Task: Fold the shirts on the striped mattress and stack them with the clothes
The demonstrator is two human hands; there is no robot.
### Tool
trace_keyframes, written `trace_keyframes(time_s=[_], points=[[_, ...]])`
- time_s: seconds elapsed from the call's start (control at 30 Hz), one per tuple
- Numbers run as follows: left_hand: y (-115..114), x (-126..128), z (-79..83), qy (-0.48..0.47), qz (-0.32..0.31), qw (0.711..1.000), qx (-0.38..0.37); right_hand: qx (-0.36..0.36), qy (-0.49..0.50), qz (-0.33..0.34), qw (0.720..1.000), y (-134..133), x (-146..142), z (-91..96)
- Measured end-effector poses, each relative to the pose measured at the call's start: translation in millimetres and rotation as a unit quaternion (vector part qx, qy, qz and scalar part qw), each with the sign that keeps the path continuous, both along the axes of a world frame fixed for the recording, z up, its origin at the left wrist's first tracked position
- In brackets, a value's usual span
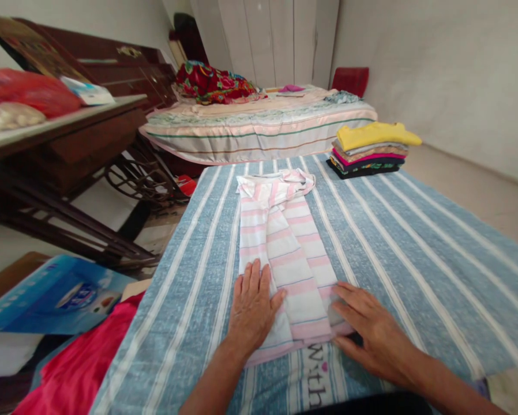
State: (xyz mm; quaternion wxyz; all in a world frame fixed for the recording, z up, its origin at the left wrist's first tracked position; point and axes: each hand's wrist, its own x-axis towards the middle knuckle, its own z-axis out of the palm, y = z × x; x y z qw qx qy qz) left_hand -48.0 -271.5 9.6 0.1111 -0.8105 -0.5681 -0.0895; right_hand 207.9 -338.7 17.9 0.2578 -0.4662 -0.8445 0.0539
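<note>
A pink-and-white striped shirt lies folded lengthwise into a narrow strip on a blue cloth with white stripes. My left hand rests flat on the shirt's near left corner, fingers stretched out and together. My right hand lies at the near right corner, fingers extended and touching the hem; its fingertips sit partly on the fabric edge. Neither hand grips anything that I can see.
A stack of folded clothes with a yellow piece on top sits at the cloth's far right. A bed stands behind. A dark wooden table is at left, with a blue box and red fabric near me.
</note>
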Motion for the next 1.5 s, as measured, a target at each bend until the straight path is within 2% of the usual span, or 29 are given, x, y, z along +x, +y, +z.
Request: trace_keyframes(time_s=[0.13, 0.3, 0.5, 0.67, 0.77, 0.83, 0.9, 0.93, 1.0, 1.1, 1.13, 1.17, 1.2, 1.27, 1.33, 1.4, 1.5], points=[[-3.5, 6.3, 7.2, -0.013, -0.011, 1.0, 0.014, -0.04, -0.01, -0.009, 0.999, 0.5, -11.1, 5.9], [-18.6, 20.6, 22.1, -0.073, -0.108, 0.991, 0.006, -0.06, -0.006, 0.01, 0.998, 0.8, -10.1, 7.7], [-32.3, 43.9, 37.6, -0.111, -0.217, 0.965, -0.09, -0.038, 0.004, 0.029, 0.999, -1.0, -4.6, 5.4], [-33.1, 51.8, 32.6, -0.142, -0.232, 0.949, -0.158, 0.015, 0.012, 0.037, 0.999, 1.0, -4.0, -3.3], [-29.9, 49.7, 25.0, -0.222, -0.242, 0.933, -0.145, 0.036, 0.02, 0.044, 0.998, 3.2, -3.7, -6.8], [-27.5, 47.1, 23.1, -0.303, -0.234, 0.913, -0.144, 0.041, 0.031, 0.045, 0.998, 4.4, -3.4, -6.6], [-25.6, 43.9, 25.7, -0.41, -0.179, 0.878, -0.17, 0.05, 0.053, 0.038, 0.997, 5.2, -2.7, -5.0], [-24.8, 42.0, 28.4, -0.473, -0.132, 0.851, -0.189, 0.055, 0.068, 0.032, 0.996, 5.4, -2.2, -3.9], [-22.7, 37.6, 35.2, -0.609, -0.02, 0.763, -0.214, 0.063, 0.105, 0.017, 0.992, 5.4, -1.2, -2.1], [-18.6, 31.2, 43.2, -0.772, 0.119, 0.589, -0.209, 0.063, 0.152, -0.007, 0.986, 4.3, -0.9, -1.7], [-17.3, 29.5, 44.4, -0.8, 0.148, 0.544, -0.204, 0.061, 0.16, -0.012, 0.985, 3.7, -1.3, -2.3], [-16.4, 28.1, 44.8, -0.817, 0.166, 0.514, -0.201, 0.059, 0.164, -0.014, 0.985, 3.0, -1.8, -3.2], [-15.9, 27.1, 44.5, -0.824, 0.174, 0.499, -0.203, 0.057, 0.166, -0.014, 0.984, 2.4, -2.5, -4.2], [-16.7, 26.0, 42.5, -0.823, 0.165, 0.497, -0.221, 0.053, 0.164, -0.01, 0.985, 1.5, -3.5, -6.2], [-19.1, 26.0, 39.7, -0.807, 0.131, 0.52, -0.248, 0.048, 0.164, -0.004, 0.985, 1.3, -3.8, -7.3], [-21.7, 26.8, 37.3, -0.77, 0.083, 0.575, -0.264, 0.04, 0.167, -0.001, 0.985, 1.9, -3.1, -7.1], [-23.9, 29.7, 35.3, -0.665, 0.001, 0.693, -0.276, 0.029, 0.163, 0.005, 0.986, 2.4, -1.5, -5.5]])
